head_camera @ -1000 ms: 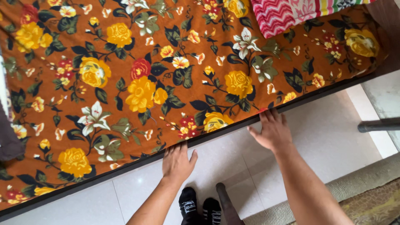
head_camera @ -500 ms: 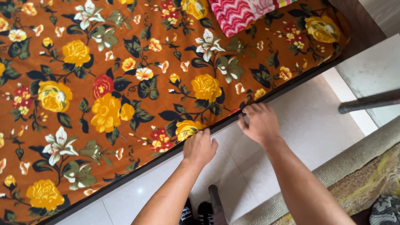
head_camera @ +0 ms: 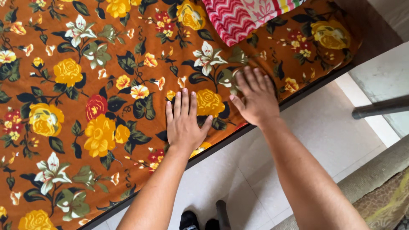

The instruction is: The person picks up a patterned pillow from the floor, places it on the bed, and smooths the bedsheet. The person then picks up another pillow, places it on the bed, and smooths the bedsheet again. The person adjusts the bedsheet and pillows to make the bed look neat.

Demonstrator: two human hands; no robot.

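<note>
On the floral bedsheet [head_camera: 102, 85], both hands, left hand [head_camera: 184, 121] and right hand [head_camera: 254, 99], flat.

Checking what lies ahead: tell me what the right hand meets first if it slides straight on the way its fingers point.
Probably the pink zigzag cloth: the right hand lies flat on the floral sheet, fingers aimed up toward it.

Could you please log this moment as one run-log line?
left hand: flat on floral bedsheet | right hand: flat on bedsheet near edge | zigzag pillow: beyond
</note>
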